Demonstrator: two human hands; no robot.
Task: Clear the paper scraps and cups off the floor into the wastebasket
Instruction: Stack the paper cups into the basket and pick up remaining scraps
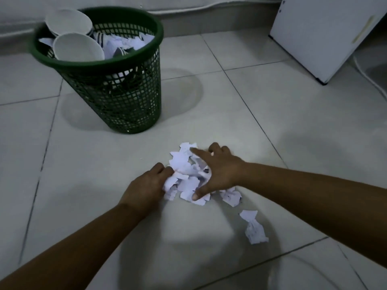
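Note:
A pile of torn white paper scraps (186,172) lies on the tiled floor in the middle of the view. My left hand (146,185) presses against the pile's left side, fingers curled into the scraps. My right hand (219,170) lies spread over the pile's right side, fingers apart, thumb down on a scrap. Loose scraps (254,228) lie apart to the right, near my right forearm. The green mesh wastebasket (117,97) stands at the upper left, holding two white paper cups (77,48) and more scraps.
A white cabinet or appliance (326,36) stands at the upper right against the wall. A grey baseboard and wall (199,17) run behind the basket. Grey floor tiles (272,101) surround the pile.

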